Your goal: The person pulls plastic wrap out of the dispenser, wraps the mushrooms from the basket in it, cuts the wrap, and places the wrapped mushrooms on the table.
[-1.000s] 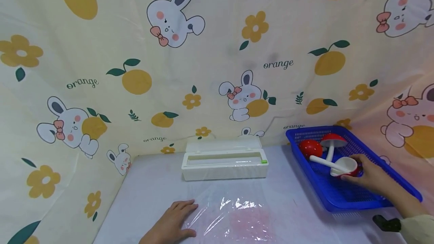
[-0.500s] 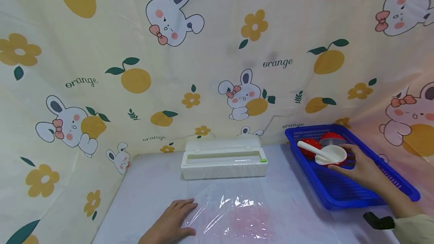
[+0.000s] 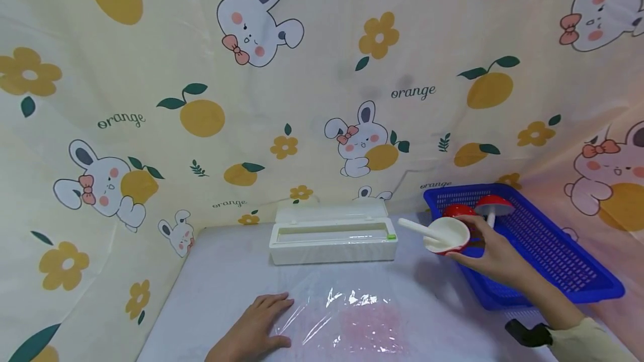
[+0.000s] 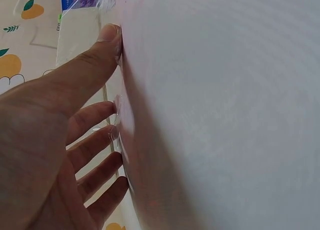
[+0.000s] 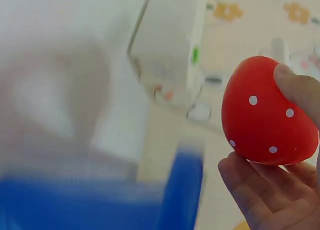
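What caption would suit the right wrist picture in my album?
Right hand gripping a red mushroom with white dots, blue basket blurred at the bottom, white box at the top.

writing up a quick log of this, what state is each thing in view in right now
Held toy mushroom: in the air, white underside up
Right hand: gripping that mushroom
Left hand: resting on the film's edge
Clear film: laid out, wrinkled
White film dispenser: lid open
Blue basket: upright, holding two mushrooms
Stemmed basket mushroom: cap up
Other basket mushroom: partly hidden, orientation unclear
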A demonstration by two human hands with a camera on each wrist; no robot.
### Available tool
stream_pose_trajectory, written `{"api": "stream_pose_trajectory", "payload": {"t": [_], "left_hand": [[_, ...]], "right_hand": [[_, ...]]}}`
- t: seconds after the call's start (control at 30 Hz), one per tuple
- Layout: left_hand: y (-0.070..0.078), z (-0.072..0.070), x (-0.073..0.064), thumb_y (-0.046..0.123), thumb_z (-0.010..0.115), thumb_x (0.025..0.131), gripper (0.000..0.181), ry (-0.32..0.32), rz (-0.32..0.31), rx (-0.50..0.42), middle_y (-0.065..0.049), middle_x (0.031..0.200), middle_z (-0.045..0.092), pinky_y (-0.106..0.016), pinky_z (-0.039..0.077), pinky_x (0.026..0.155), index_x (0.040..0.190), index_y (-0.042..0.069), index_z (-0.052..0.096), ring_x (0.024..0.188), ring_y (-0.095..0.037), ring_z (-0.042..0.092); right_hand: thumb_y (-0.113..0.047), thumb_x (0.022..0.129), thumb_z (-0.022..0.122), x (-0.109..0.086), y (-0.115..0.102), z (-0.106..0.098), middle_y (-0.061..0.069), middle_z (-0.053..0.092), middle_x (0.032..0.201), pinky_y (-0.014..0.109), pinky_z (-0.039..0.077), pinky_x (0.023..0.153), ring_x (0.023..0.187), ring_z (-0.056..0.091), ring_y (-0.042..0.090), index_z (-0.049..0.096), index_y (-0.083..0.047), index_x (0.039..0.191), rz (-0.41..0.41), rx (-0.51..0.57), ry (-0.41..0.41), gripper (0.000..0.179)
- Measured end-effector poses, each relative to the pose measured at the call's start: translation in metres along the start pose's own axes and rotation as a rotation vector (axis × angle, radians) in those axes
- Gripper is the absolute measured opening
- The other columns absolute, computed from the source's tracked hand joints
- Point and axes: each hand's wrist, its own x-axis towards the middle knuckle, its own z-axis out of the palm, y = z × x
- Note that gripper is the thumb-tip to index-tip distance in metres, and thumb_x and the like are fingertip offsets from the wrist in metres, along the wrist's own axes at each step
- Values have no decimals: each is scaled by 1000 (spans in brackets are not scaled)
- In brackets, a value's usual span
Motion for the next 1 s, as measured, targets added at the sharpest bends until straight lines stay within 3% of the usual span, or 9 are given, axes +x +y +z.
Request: {"api": "stream_pose_trajectory", "payload": {"t": [0.3, 0.57, 0.8, 1.0], "left_hand": [[0, 1, -1, 63, 81, 86, 84, 21, 36, 10, -7, 161, 52, -62, 43, 115, 154, 20, 57, 142, -36, 48], [-1, -1, -2, 62, 81, 86, 85, 41, 66, 23, -7, 160, 52, -60, 43, 115, 154, 18, 56, 141, -35, 49], [-3, 0, -3, 61, 81, 86, 84, 41, 63, 20, -6, 161, 52, -60, 43, 115, 155, 19, 56, 141, -34, 49], [-2, 0, -3, 61, 82, 86, 84, 41, 51, 15, -7, 161, 52, -61, 44, 114, 154, 18, 57, 141, -36, 49]], "right_hand": [[-28, 82, 97, 3, -38, 41, 15, 63, 138, 37, 64, 88, 111, 70, 30, 48, -8, 150, -60, 91, -80, 86], [-30, 79, 99, -1, -55, 85, 7, 66, 134, 31, 63, 87, 105, 69, 15, 53, -10, 147, -191, 210, -121, 84], [-25, 82, 97, -7, -68, 121, 7, 66, 134, 34, 62, 89, 107, 70, 19, 52, -10, 147, -254, 334, -234, 80], [-30, 83, 96, -9, -75, 145, 6, 66, 131, 35, 62, 90, 107, 69, 16, 53, -7, 146, -254, 360, -287, 80]]}}
